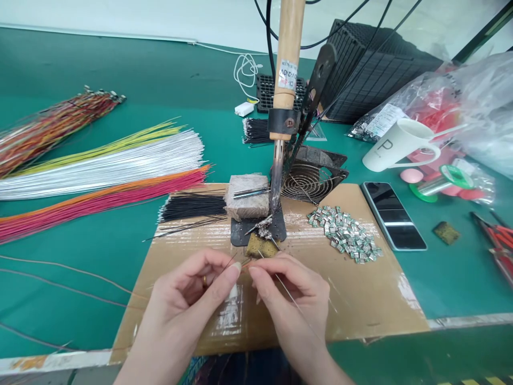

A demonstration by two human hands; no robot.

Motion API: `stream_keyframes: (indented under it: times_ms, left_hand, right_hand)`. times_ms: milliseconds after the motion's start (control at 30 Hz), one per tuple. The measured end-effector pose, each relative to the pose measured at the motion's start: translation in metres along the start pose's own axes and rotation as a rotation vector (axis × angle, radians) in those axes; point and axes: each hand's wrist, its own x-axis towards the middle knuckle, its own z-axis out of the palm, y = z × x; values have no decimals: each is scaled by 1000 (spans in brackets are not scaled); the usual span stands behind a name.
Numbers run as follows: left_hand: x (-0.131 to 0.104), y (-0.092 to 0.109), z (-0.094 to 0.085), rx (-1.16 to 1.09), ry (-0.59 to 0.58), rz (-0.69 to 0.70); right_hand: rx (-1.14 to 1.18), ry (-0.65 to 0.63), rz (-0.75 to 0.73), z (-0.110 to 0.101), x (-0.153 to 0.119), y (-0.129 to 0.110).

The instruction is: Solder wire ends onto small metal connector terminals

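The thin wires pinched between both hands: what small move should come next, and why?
Probably lift the thin wire ends forward to the tip of the upright wooden-handled soldering iron. The left hand and right hand pinch them together just short of the yellow sponge, and the iron's tip stands right behind it.

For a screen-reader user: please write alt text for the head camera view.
Two bare hands, left hand and right hand, pinch thin wires together over a cardboard sheet, below a soldering iron clamped upright. Coloured wire bundles lie left; small metal connectors, a phone and mug right.
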Motion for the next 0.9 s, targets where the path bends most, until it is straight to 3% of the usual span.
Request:
stream_keyframes:
  times_ms: [533,900]
  left_hand:
    - [-6,-2,-2,31,-45,-33]
    - [-10,-4,2,25,43,1]
  right_hand:
    - [52,-76,8,-5,4,-7]
    - [26,-56,26,-5,1,-8]
